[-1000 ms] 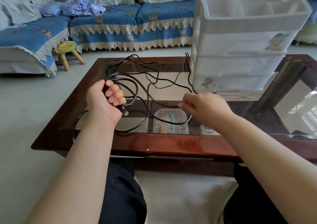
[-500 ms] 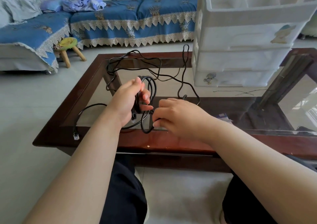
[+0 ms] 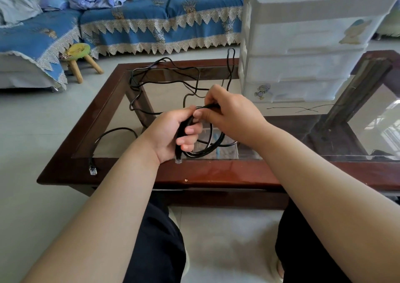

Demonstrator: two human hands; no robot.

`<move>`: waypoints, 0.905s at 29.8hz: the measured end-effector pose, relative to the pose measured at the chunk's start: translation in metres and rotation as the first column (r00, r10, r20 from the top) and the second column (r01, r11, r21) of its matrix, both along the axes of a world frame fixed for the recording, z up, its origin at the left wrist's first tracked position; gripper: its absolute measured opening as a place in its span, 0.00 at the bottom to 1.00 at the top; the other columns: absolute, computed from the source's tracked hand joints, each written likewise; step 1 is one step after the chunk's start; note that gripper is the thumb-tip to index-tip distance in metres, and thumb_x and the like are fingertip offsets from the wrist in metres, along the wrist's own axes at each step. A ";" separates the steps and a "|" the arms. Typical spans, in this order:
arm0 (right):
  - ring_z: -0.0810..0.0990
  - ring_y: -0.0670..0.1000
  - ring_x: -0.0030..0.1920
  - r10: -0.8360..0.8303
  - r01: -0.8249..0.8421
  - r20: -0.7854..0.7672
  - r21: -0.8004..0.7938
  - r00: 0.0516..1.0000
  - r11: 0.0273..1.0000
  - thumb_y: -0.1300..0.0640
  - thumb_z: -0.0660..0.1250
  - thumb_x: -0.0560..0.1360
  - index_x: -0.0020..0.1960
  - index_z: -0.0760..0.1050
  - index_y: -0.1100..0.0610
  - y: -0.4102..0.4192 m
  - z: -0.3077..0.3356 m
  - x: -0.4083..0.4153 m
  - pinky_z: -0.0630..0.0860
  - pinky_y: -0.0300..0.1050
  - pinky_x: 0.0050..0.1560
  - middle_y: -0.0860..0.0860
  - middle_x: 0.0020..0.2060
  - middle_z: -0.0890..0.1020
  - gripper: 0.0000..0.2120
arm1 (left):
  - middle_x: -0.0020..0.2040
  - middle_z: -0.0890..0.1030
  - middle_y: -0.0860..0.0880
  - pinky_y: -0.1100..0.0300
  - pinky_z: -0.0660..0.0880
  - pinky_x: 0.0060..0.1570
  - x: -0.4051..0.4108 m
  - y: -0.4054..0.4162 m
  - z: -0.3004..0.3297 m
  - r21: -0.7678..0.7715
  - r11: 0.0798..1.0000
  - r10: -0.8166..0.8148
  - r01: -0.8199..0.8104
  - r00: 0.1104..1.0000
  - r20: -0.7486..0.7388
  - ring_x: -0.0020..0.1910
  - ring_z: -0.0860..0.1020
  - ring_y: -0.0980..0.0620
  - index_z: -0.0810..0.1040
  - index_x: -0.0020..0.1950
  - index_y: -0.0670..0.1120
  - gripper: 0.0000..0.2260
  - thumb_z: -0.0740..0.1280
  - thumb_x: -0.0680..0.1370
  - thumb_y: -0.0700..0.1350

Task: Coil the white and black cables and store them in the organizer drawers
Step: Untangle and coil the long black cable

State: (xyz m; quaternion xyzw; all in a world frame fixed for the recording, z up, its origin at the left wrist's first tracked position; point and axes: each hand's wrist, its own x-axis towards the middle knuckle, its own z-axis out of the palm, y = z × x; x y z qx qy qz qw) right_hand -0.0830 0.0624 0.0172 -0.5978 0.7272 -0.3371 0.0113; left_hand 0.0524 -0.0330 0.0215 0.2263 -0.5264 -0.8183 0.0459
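Observation:
A long black cable [image 3: 138,106] lies in loose loops over the glass table top [image 3: 164,92]. My left hand [image 3: 171,134] grips a small coil of it, and one clear plug [image 3: 178,159] sticks out below the fist. My right hand [image 3: 229,113] pinches the cable right at the top of that coil, touching the left fingers. The cable's other end, with its plug [image 3: 93,171], rests on the table's front left frame. The white organizer [image 3: 303,44] with closed drawers stands on the table's far right. No white cable is in view.
The table has a dark red wooden frame [image 3: 216,174]. A clear plastic box [image 3: 225,151] shows under the glass below my hands. A small wooden stool [image 3: 79,54] and a blue-covered sofa [image 3: 160,16] stand beyond the table.
Both hands have risen slightly and closed together over the coil. My right hand has moved up from below the coil to its top. More cable has been drawn in from the table.

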 end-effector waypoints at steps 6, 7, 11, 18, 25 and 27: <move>0.72 0.46 0.31 -0.105 0.105 0.080 0.009 0.991 0.994 0.34 0.66 0.68 0.45 0.66 0.53 -0.005 0.000 -0.007 0.68 0.43 0.32 0.45 0.30 0.72 0.23 | 0.21 0.59 0.55 0.69 0.50 0.17 0.001 -0.001 -0.002 0.115 0.993 0.015 -0.012 1.000 -0.027 0.15 0.56 0.61 0.67 0.35 0.48 0.15 0.53 0.81 0.47; 0.73 0.45 0.33 -0.109 0.105 0.118 0.042 0.987 0.994 0.32 0.65 0.68 0.47 0.67 0.52 -0.006 -0.001 -0.008 0.70 0.43 0.33 0.44 0.32 0.74 0.24 | 0.20 0.59 0.55 0.69 0.49 0.17 0.001 0.000 -0.002 0.124 0.992 0.020 -0.015 0.999 -0.034 0.15 0.56 0.61 0.67 0.35 0.47 0.14 0.54 0.80 0.47; 0.80 0.45 0.43 -0.013 -0.064 0.389 0.184 0.921 0.981 0.34 0.62 0.72 0.52 0.75 0.54 -0.010 -0.002 -0.012 0.75 0.40 0.44 0.48 0.43 0.82 0.24 | 0.19 0.59 0.55 0.68 0.48 0.17 0.002 0.002 -0.001 0.168 0.985 0.037 -0.030 0.999 -0.038 0.14 0.55 0.60 0.68 0.33 0.48 0.13 0.57 0.77 0.49; 0.67 0.43 0.21 0.106 -0.182 0.554 0.083 0.825 0.980 0.43 0.59 0.78 0.34 0.69 0.62 -0.005 0.002 -0.005 0.64 0.29 0.26 0.52 0.22 0.72 0.25 | 0.21 0.57 0.55 0.66 0.48 0.19 0.006 0.005 0.002 0.101 0.993 0.060 -0.056 0.998 -0.030 0.17 0.54 0.60 0.68 0.34 0.47 0.20 0.55 0.79 0.59; 0.67 0.46 0.23 0.073 -0.099 0.612 0.008 0.788 0.995 0.41 0.61 0.77 0.32 0.68 0.56 -0.001 -0.008 -0.006 0.68 0.40 0.30 0.47 0.22 0.69 0.22 | 0.24 0.58 0.53 0.64 0.56 0.21 -0.003 0.018 -0.001 -0.243 0.965 0.100 -0.099 0.995 -0.008 0.21 0.55 0.56 0.64 0.37 0.46 0.20 0.51 0.83 0.57; 0.68 0.47 0.24 0.060 -0.072 0.603 -0.004 0.795 0.997 0.41 0.62 0.76 0.32 0.68 0.56 0.001 -0.009 -0.007 0.69 0.41 0.29 0.50 0.23 0.70 0.22 | 0.24 0.58 0.52 0.64 0.56 0.21 -0.005 0.021 -0.002 -0.307 0.945 0.115 -0.112 0.993 -0.009 0.22 0.55 0.55 0.64 0.37 0.45 0.20 0.50 0.83 0.57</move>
